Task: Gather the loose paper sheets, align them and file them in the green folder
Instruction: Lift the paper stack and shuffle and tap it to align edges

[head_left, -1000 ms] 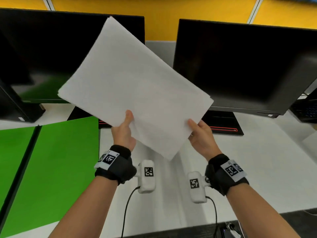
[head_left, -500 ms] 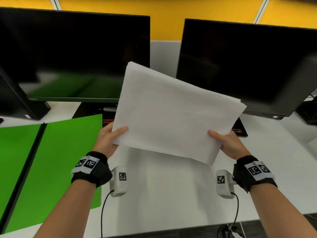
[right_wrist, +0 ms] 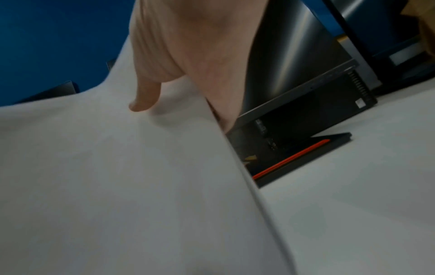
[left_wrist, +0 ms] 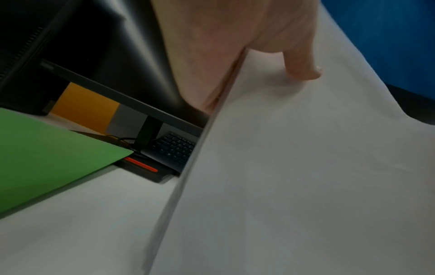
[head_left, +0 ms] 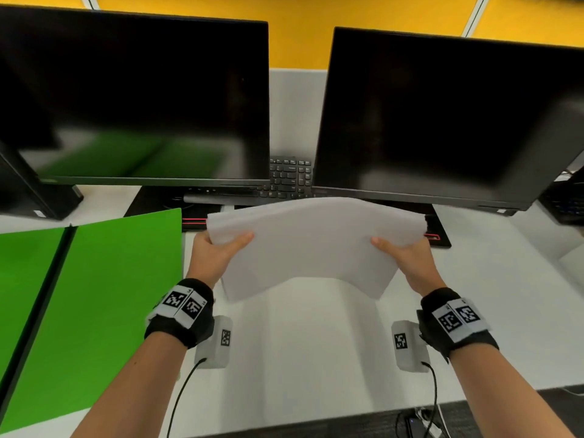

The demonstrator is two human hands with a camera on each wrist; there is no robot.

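Observation:
A stack of white paper sheets [head_left: 311, 245] hangs above the white desk, bowed upward in the middle. My left hand [head_left: 218, 248] grips its left edge, thumb on top and fingers hidden beneath. My right hand [head_left: 403, 252] grips the right edge the same way. The left wrist view shows the thumb [left_wrist: 303, 63] pressing on the paper sheets [left_wrist: 306, 176]; the right wrist view shows the other thumb [right_wrist: 146, 94] on the paper sheets [right_wrist: 117, 176]. The green folder [head_left: 94, 295] lies open and flat on the desk to the left, also visible as a green folder corner [left_wrist: 42, 154].
Two dark monitors [head_left: 136, 99] [head_left: 442, 121] stand behind the paper, with a black keyboard [head_left: 289, 178] between them. Monitor bases with red stripes [head_left: 437, 237] sit just beyond the sheets. A dark box [head_left: 31, 191] stands far left. The desk's front edge [head_left: 316, 422] is near.
The paper stack has come down from upright and tilted in front of the monitors to nearly level, low over the desk. Both hands moved apart to opposite edges and the sheets now bow.

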